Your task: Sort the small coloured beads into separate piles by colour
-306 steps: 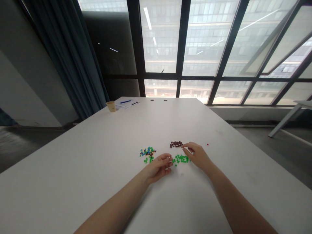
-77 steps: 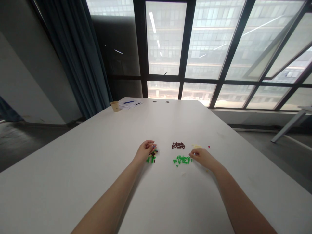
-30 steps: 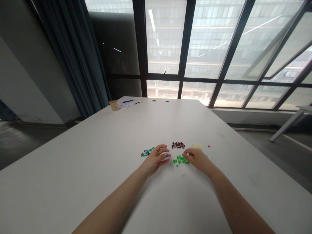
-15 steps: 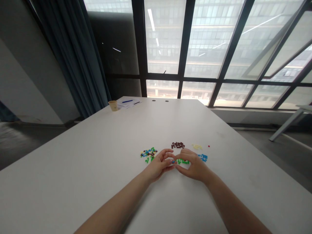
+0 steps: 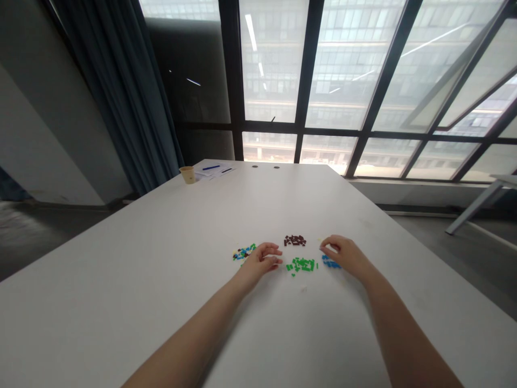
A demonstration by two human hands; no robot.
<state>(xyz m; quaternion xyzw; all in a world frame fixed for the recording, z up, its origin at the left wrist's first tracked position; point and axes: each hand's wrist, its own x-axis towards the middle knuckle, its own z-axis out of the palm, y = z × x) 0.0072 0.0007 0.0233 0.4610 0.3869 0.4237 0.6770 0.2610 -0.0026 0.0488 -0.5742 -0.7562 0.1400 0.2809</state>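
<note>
My left hand point(image 5: 262, 261) hovers beside a mixed pile of small coloured toy bricks point(image 5: 244, 252), partly covering it. Its fingers are loosely curled and apart, and I see nothing between them. Over to the right, my right hand point(image 5: 343, 254) has thumb and fingertips pinched together above the blue bricks point(image 5: 330, 262), near a few pale yellow bricks point(image 5: 319, 240). The hand hides most of the yellow ones, and what its fingertips hold is too small to tell. Green bricks point(image 5: 302, 264) lie spread between the hands, with a dark brown heap point(image 5: 295, 240) behind them.
All the bricks lie on a large white table point(image 5: 258, 210). At its far left stand a paper cup point(image 5: 187, 174) and papers point(image 5: 214, 171) with pens on them. Two small dark discs point(image 5: 276, 167) are set near the far edge, before the windows.
My hands have come apart from over the green bricks, where a small blue brick showed between them. The right hand moved right to the blue and yellow bricks; the left shifted slightly left.
</note>
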